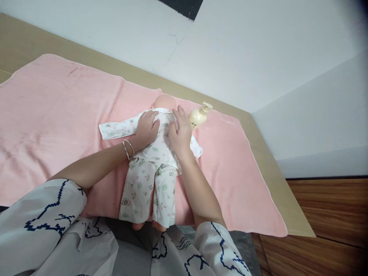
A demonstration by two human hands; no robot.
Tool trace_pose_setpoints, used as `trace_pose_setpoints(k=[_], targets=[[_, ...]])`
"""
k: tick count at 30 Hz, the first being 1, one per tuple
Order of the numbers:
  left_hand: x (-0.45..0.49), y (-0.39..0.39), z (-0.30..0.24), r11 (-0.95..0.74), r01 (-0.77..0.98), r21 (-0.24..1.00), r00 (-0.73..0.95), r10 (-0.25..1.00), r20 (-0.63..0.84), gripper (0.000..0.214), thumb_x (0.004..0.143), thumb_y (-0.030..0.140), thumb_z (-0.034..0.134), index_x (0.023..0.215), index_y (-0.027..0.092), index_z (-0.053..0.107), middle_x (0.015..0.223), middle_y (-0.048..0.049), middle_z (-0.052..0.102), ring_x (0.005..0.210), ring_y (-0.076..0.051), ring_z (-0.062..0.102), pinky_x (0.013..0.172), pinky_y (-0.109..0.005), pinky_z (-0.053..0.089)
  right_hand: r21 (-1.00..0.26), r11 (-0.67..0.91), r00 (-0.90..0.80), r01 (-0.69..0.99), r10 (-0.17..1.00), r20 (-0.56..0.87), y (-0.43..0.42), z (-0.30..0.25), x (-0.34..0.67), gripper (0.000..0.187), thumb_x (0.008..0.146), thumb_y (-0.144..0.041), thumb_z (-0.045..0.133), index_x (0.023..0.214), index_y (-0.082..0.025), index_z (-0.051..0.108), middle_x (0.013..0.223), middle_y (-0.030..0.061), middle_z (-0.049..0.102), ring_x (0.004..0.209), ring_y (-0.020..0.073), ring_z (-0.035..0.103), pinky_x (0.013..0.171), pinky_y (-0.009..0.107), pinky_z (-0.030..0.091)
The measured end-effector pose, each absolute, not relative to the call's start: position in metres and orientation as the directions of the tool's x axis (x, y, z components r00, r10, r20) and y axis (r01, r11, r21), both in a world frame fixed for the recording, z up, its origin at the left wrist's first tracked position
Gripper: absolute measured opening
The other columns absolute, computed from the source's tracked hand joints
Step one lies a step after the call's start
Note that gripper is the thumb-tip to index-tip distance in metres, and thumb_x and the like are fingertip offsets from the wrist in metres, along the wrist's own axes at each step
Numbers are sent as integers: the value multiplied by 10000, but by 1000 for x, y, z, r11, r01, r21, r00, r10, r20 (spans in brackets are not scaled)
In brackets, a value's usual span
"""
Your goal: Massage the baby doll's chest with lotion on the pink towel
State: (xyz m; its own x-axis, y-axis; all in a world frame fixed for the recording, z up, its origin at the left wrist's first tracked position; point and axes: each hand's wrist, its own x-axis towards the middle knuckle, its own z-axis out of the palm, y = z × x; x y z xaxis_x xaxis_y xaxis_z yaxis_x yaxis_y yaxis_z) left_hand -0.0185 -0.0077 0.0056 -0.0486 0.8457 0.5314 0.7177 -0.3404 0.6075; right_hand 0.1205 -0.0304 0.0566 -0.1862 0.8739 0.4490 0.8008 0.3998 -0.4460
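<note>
The doll (pixel 157 153) lies lengthwise on the pink blanket (pixel 86 103), feet toward the person, which seems to put both its shoulders within easy reach. Its patterned top (pixel 165 140) and trousers (pixel 138 188) lie loose, and one sleeve (pixel 116 130) stretches out sideways, likely clear of the torso. The left hand (pixel 148 126) rests flat and unclenched on one shoulder; the right hand (pixel 181 134), fingers extended and thumb apart, lies along the other, perhaps to steady both sides evenly. Just beyond it, the pump bottle (pixel 198 117) stands on the blanket, probably kept near for convenience, with the tan tabletop (pixel 281 195) showing past the blanket's edge
</note>
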Motion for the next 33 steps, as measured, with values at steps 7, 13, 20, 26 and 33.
trace_pose_setpoints(k=[7,13,20,26,33], targets=[[-10,-23,16,-308,786,536,13,875,484,454,929,220,414,1327,91,591,1422,-150,607,1392,-292,495,1239,-482,336,-390,414,-217,823,863,457,-22,59,130,468,969,-243,365,1397,-179,543,1577,128,458,1519,289,343,1253,590,252],[24,-79,59,-440,620,650,262,896,357,437,1020,318,382,1420,200,515,1497,-76,563,1479,-278,424,1266,-577,306,-440,355,-19,825,796,605,3,86,187,642,926,-210,335,1565,-188,284,1685,127,238,1590,315,141,1247,682,153],[51,-2,128,-105,183,977,346,938,36,719,1035,268,-131,1505,148,400,1407,-147,624,1313,-162,614,1055,-359,560,-412,338,-99,846,859,502,25,73,207,708,866,-120,334,1567,-74,249,1677,181,239,1592,270,138,1286,572,165],[67,41,150,478,-644,598,437,871,-226,686,1029,535,174,1609,170,198,1608,-163,378,1507,-229,380,1174,-397,416,-264,283,-115,922,852,511,20,87,201,625,835,-66,344,1451,-68,453,1518,183,497,1480,286,378,1260,571,215],[71,33,153,516,-762,392,426,854,-298,702,1006,527,337,1615,212,183,1643,-144,323,1510,-247,372,1153,-390,435,-257,191,-28,947,848,529,20,98,184,516,870,-109,343,1329,-82,578,1353,170,627,1332,297,524,1242,563,239]])
